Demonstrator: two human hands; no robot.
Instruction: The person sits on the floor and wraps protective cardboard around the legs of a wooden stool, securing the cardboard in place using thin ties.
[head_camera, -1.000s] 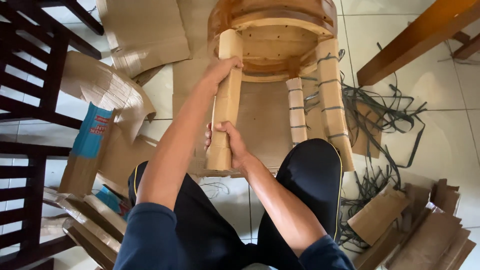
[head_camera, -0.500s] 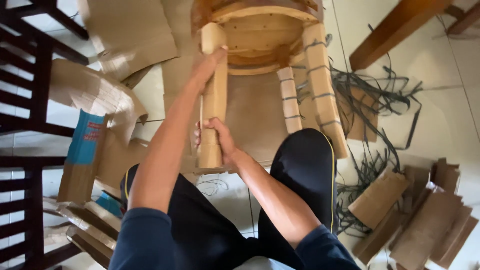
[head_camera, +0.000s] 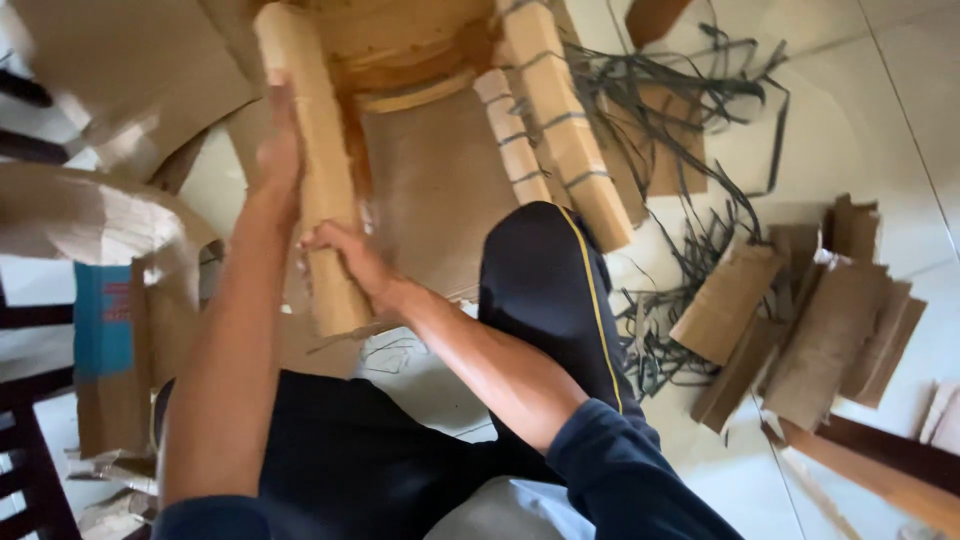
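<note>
A person seated on the pale tiled floor works on an upturned round wooden stool whose legs are wrapped in brown corrugated cardboard. The left hand lies along the upper part of the nearest cardboard-wrapped leg, fingers closed loosely on it; the right hand grips the same leg lower down, fingers curled round its edge. Two more wrapped legs, bound with dark strapping, lie just beside the person's dark-trousered knee. Cut dark plastic straps tangle on the tiles to the right, near a heap of folded cardboard pieces. Flattened cardboard sheets crowd the left edge.
</note>
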